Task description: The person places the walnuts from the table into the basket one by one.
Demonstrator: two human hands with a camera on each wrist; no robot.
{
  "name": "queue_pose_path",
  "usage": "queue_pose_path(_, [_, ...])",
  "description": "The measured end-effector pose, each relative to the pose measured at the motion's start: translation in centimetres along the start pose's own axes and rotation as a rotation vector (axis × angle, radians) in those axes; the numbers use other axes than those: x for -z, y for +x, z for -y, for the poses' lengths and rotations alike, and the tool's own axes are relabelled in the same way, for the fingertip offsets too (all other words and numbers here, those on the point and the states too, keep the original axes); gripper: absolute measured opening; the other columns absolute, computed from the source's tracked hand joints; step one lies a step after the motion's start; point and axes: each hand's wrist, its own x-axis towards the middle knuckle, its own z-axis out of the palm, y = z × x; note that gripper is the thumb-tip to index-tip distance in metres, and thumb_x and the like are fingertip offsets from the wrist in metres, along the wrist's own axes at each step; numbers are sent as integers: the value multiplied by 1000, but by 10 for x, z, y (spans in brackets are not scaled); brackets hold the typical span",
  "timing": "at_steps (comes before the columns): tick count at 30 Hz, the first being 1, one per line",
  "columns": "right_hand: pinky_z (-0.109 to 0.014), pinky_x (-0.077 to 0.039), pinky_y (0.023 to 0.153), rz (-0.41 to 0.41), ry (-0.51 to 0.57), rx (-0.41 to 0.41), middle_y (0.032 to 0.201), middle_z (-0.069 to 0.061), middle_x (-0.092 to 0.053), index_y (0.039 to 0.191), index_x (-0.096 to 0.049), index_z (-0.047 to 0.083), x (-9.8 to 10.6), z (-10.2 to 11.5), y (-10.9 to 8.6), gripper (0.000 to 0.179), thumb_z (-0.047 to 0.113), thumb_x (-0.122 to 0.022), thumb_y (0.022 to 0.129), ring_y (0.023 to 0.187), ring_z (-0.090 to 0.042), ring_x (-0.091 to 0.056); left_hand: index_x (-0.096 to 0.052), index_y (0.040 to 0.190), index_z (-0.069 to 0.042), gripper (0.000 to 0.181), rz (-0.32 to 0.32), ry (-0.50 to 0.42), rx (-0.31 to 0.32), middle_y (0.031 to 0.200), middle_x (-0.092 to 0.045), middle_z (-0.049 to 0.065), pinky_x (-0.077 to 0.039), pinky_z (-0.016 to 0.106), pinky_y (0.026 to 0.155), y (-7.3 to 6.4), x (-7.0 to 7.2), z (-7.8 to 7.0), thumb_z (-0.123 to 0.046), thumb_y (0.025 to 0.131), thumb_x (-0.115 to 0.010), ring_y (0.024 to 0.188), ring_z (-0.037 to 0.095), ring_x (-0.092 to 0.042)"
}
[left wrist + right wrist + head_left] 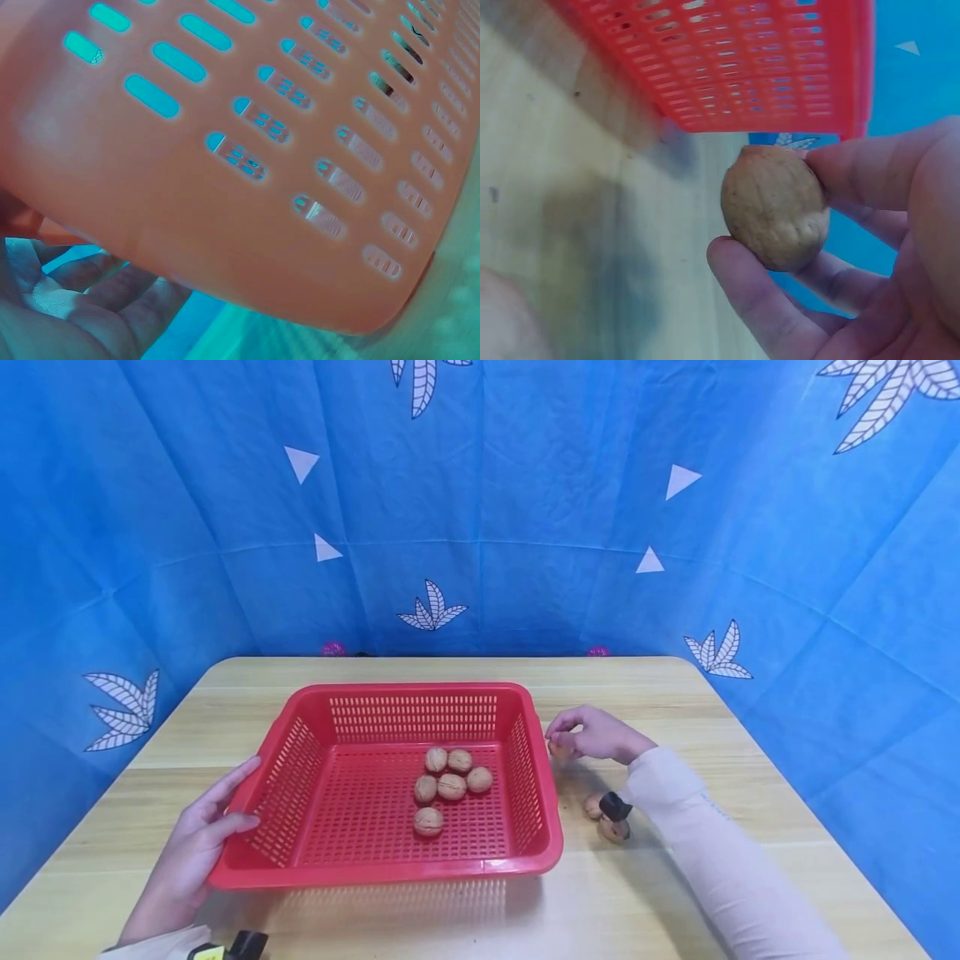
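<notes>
A red plastic basket (390, 874) with slotted walls stands on the table, several walnuts (452, 787) on its floor toward the right. My left hand (197, 835) grips the basket's left rim, thumb over the top edge and fingers outside. In the left wrist view those fingers (124, 311) show below the slotted wall. Just outside the basket's right wall, my right hand (596, 733) pinches one walnut (776, 208) between thumb and fingers. Two more walnuts (614, 829) lie on the table below the right forearm, partly covered by the black wrist camera.
The pale wooden table (630, 689) has rounded far corners. Behind it and along both sides hangs a blue cloth (525, 485) with white leaf and triangle prints. In the right wrist view, part of another walnut-coloured rounded shape (506, 319) shows blurred at lower left.
</notes>
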Motion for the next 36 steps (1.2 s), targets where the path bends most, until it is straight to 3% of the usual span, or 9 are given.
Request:
queue_pose_path(5, [-41,-57,78,-12,43,5,91,-9,-64,109,-66,-5,7,10,-1,21,9,-59,95,85,-22,-62,-22,156,-29,72,-11,1,16,127,-49,-15,-56,41,79,0,1,0,-5,97,-55,102,8,-63])
queue_pose_path(13, [-39,-56,82,-48,45,-9,113,-14,-63,118,-64,-2,19,27,1,27,14,-60,96,98,-24,-64,-22,156,-29,71,-9,-5,19,128,-49,-14,-56,41,79,0,0,2,-5,98,-54,102,8,-63])
queue_pose_path(20, [-42,-54,87,-58,64,33,112,-15,-60,121,-60,1,26,40,1,34,20,-66,93,99,-28,-63,-21,156,-29,71,-16,0,27,129,-47,-13,-55,42,80,1,-1,3,-6,97,-55,102,9,-63])
queue_pose_path(26, [-45,-52,90,-63,63,41,117,-15,-57,123,-59,1,21,53,5,38,19,-68,91,103,-31,-63,-21,156,-29,72,-13,6,26,128,-48,-13,-55,42,80,3,-3,2,-6,97,-55,102,9,-63])
queue_pose_path(36, [-47,-52,89,-63,26,37,123,-10,-56,127,-60,10,-1,81,24,46,33,-71,88,101,-28,-64,-21,156,-31,72,-18,0,42,128,-48,-15,-56,41,80,1,1,1,-6,97,-55,102,8,-62])
